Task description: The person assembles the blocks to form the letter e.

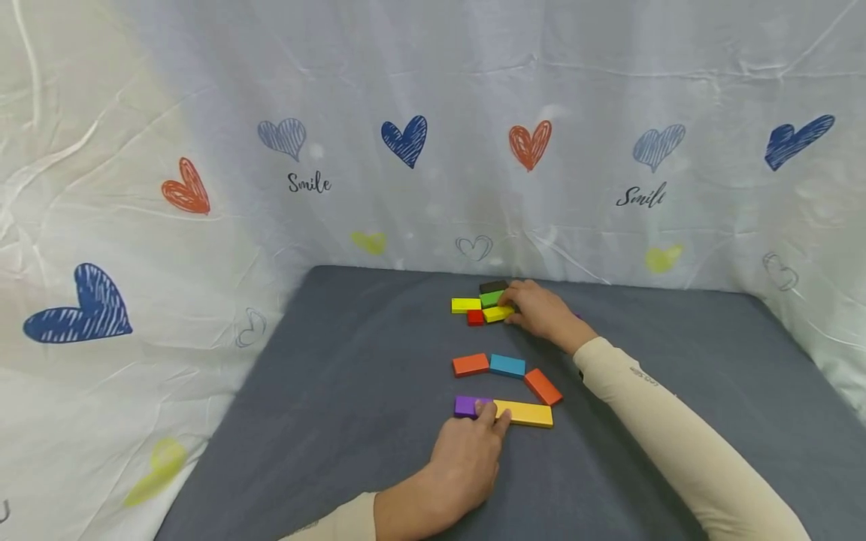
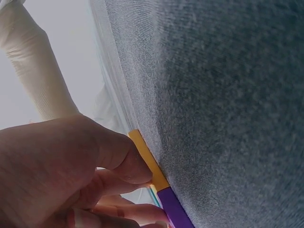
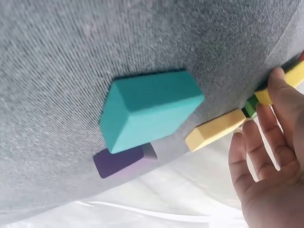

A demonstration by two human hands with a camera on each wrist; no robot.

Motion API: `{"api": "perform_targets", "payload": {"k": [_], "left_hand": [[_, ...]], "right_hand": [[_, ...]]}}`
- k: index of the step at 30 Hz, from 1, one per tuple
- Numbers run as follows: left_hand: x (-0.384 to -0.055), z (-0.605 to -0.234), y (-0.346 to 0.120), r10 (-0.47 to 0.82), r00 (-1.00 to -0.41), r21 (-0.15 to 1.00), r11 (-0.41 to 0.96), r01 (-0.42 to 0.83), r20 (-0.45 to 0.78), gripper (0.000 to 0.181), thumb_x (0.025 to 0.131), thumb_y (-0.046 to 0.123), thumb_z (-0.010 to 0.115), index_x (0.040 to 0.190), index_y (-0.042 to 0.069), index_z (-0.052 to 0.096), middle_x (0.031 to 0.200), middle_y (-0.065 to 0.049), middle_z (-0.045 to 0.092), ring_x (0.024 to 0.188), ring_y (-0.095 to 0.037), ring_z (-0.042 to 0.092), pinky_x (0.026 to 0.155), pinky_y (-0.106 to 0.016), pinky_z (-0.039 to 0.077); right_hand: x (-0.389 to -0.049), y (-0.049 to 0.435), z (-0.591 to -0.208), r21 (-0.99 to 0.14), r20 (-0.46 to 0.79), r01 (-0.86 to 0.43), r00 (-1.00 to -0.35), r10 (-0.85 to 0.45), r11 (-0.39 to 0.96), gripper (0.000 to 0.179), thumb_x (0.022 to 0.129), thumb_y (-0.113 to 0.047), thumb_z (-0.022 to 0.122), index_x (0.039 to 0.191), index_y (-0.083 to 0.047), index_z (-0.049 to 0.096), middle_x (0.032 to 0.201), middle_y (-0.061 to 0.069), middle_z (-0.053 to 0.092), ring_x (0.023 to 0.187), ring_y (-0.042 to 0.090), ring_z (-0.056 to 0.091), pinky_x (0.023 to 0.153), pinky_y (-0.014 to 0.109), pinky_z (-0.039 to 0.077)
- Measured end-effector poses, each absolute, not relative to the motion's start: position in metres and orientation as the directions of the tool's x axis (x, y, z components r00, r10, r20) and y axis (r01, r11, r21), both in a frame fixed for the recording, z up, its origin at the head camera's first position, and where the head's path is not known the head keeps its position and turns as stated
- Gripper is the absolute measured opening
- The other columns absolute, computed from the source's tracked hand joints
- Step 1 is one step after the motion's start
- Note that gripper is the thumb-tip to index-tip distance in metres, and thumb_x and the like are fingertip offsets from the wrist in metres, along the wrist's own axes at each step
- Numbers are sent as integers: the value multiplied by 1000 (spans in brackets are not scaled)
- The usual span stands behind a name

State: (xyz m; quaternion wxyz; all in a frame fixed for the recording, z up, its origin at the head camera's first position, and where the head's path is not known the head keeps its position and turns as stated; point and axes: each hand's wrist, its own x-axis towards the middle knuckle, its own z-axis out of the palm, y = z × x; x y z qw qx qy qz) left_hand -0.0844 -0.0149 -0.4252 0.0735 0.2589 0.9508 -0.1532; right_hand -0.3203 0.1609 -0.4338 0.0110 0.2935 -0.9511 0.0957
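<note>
- While its long axis is laid roughly crosswise, the yellow block (image 1: 497, 315) right of the red block (image 1: 476, 318), far out on the cloth (image 1: 338, 391), is pinched by the nearer right hand (image 1: 543, 310).
- Closer in, a purple block (image 1: 465, 406) and orange block (image 1: 530, 414) are touched by the left hand (image 1: 467, 460); grip cannot be told.

My left hand (image 1: 467, 458) is close in, wrist bent, thumb and forefinger reaching forward. My right arm (image 1: 670, 428) stretches farther out, right hand (image 1: 541, 312) pinching thumb-to-forefinger, other fingers loosely bent.
</note>
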Motion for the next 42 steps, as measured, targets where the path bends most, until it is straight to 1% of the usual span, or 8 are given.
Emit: {"api": "perform_targets", "payload": {"k": [8,17,23,26,29,34,37,42], "left_hand": [[-83,-426,-14,463,-853,-252,819,515,-239,64,105,53,59,163,34,41,156,-4,51,51,-10,45,46,-26,40],[-84,-424,-15,455,-859,-241,829,505,-234,60,107,49,56,163,34,42,156,-5,51,51,-11,45,45,-26,40],[-83,-425,-14,452,-857,-259,821,508,-246,60,108,50,55,164,34,40,157,-4,50,52,-10,45,44,-25,39],[-83,-425,-13,451,-858,-267,819,507,-246,61,108,51,55,164,35,39,158,-3,49,53,-10,45,44,-25,38],[-84,-425,-12,451,-859,-264,821,506,-241,61,107,51,55,164,34,39,158,-4,49,53,-10,45,44,-24,39],[-83,-426,-14,468,-859,-268,818,510,-207,60,107,50,57,163,33,43,155,-5,51,52,-10,44,44,-25,40],[-81,-428,-15,482,-859,-285,811,511,-170,58,107,47,57,162,33,45,153,-6,53,50,-10,42,43,-24,40],[-79,-429,-16,492,-858,-303,803,513,-149,56,108,43,57,162,33,44,152,-6,53,50,-9,40,42,-23,39]], "right_hand": [[-320,163,-429,-169,41,-596,-800,-599,785,37,92,-23,84,126,-8,78,115,7,65,107,30,58,93,48,53],[-323,166,-428,-162,9,-575,-814,-581,802,33,95,-23,82,123,-7,78,120,8,69,117,32,60,100,52,52],[-321,175,-423,-133,-18,-596,-797,-603,792,36,93,-28,84,124,-9,79,119,7,71,113,29,61,99,49,54],[-317,179,-418,-121,2,-641,-764,-646,758,36,91,-29,86,123,-12,79,117,4,70,111,26,62,97,47,55],[-310,177,-413,-110,47,-703,-710,-703,703,36,91,-29,87,122,-14,79,116,2,70,109,23,62,95,45,56],[-292,159,-402,-120,121,-805,-593,-796,582,35,90,-27,87,122,-15,78,119,2,70,114,24,64,99,44,56],[-282,144,-398,-122,137,-854,-518,-844,505,35,92,-29,85,123,-16,77,121,1,69,116,23,63,101,42,55],[-271,122,-396,-127,132,-892,-449,-884,434,32,96,-34,81,125,-21,76,122,-4,70,119,19,63,104,39,53]]}}
